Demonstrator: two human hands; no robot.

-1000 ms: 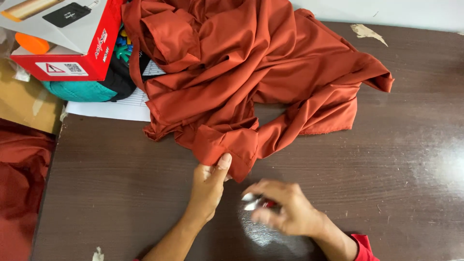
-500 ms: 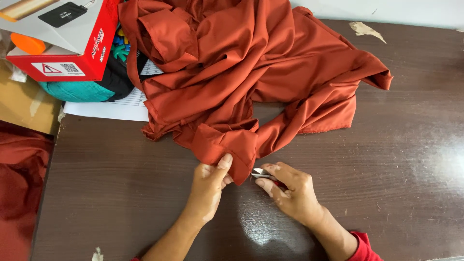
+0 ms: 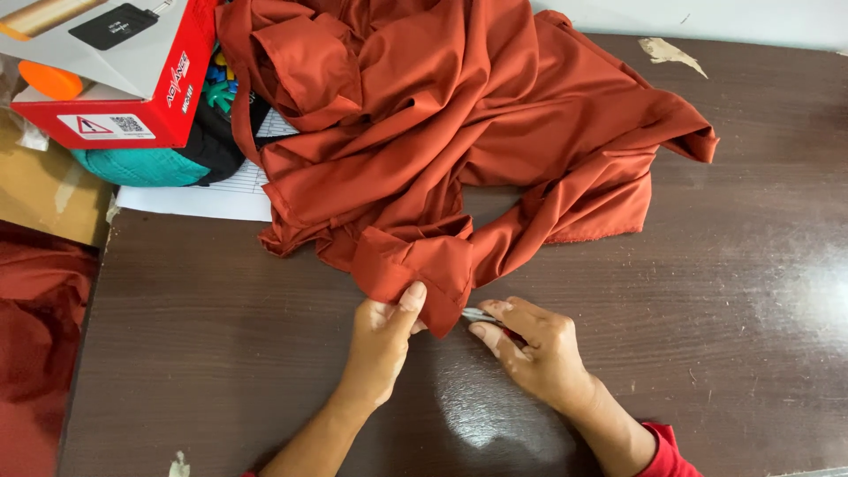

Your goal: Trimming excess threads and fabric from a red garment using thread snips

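A: On a dark wooden table (image 3: 724, 291), a person's left hand (image 3: 382, 340) pinches the folded lower edge of a rust-orange garment (image 3: 442, 150) between thumb and fingers. The cloth lies heaped across the far middle of the table, with that edge pulled toward the person.

B: And the right hand (image 3: 539, 349)?

A: Curled closed around a small metal tool (image 3: 481, 315), most likely thread snips, its tip just beside the pinched edge. How the blades stand cannot be told.

B: What could go wrong from here?

A: As a judgement only: the tip sits close to the left thumb and to the good cloth. A tug on the fold, or a slip on the glossy tabletop, could nick the fabric or the finger. The edge is doubled, so a layer underneath could be caught unseen.

B: Room to work?

A: Open dark wood shows to the right and along the near side, around both forearms. The left is tighter: a red and white carton (image 3: 115, 79) sits on a teal bundle (image 3: 132, 166) over a white sheet of paper (image 3: 190, 199), all near the table's left edge, with more rust-orange fabric (image 3: 35, 353) below that edge. A torn scrap (image 3: 671, 53) lies at the far side.
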